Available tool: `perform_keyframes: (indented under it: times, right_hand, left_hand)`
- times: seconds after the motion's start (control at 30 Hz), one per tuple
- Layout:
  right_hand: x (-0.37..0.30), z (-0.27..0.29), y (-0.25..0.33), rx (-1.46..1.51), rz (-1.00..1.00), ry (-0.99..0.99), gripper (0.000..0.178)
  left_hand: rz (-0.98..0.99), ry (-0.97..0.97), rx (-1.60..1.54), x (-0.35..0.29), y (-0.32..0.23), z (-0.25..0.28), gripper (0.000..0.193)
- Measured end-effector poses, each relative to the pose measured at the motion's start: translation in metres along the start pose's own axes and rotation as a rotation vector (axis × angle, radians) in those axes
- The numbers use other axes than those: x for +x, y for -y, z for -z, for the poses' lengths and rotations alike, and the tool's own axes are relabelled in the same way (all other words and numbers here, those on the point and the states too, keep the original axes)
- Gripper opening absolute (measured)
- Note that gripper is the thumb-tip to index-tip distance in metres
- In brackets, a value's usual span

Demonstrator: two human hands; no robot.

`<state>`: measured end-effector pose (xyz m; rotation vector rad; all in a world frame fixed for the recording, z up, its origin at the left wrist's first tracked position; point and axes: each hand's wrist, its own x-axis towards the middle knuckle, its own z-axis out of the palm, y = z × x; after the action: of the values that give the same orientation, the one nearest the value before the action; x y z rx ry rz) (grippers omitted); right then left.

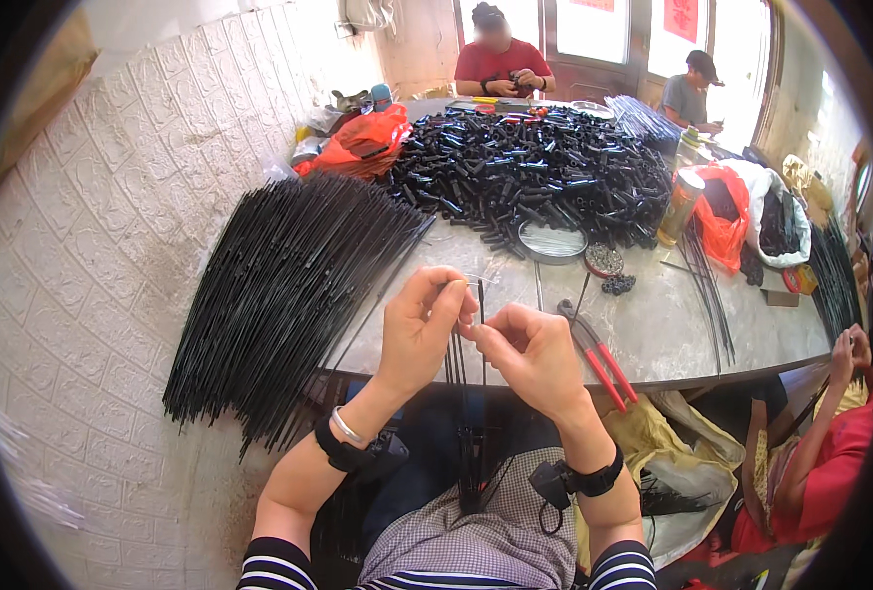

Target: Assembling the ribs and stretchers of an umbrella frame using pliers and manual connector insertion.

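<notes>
Centrally: left hand point(424, 320), thumb and forefinger pinched together at a thin pale strand point(487, 283); right hand point(533, 356), fingertips together, contents cannot be told. Black rod point(481, 296): between both hands, long axis running away from the body, tip nearer the left, fingers masking part. Rightward: red-handled pliers point(615, 370). Leftward: black rod bundle point(284, 285). Beyond: round dish point(554, 262), black tube heap point(544, 157).

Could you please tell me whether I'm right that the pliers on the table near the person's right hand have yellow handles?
Not quite: the head view shows that the pliers on the table near the person's right hand are red-handled, not yellow-handled.
</notes>
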<state>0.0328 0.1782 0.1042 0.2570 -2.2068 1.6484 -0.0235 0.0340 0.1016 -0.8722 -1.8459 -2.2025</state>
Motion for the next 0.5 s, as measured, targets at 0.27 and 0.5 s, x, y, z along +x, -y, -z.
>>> perform_keyframes:
  times: [0.27, 0.5]
  right_hand:
    - [-0.0022, 0.0011, 0.0030, -0.034, 0.009, 0.010, 0.021]
    - [-0.0038, 0.0010, -0.0020, 0.024, 0.014, -0.006, 0.021]
  left_hand:
    - [-0.034, -0.045, 0.004, -0.0031, -0.0003, -0.0047, 0.009]
    - [-0.031, -0.043, 0.019, -0.0027, -0.0024, -0.0078, 0.009]
